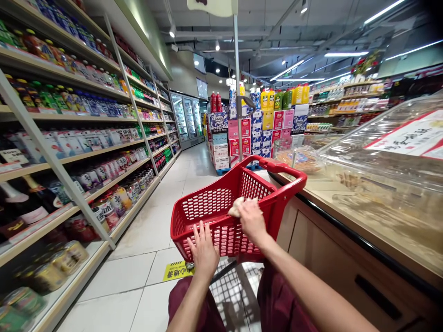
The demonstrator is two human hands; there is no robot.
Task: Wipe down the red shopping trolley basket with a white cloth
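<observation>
A red plastic shopping cart [204, 207] with a perforated basket stands right before me, its handle [294, 175] toward the right. My left hand [204, 251] lies against the near side of the basket, fingers stretched and spread, holding nothing. Over the near rim, my right hand [252, 221] is closed on a cream-coloured cloth [236, 207]. Part of the cloth is hidden beneath the fingers, and it seems to touch the rim. Through the holes, the inside of the basket shows only in part.
Shelves of drinks [86, 115] line the left side. A counter [346, 212] with clear plastic covers [387, 138] runs close on the right. Stacked drink cartons [242, 138] stand ahead. A yellow floor sign [177, 271] is on the white tiles [131, 272] under the cart.
</observation>
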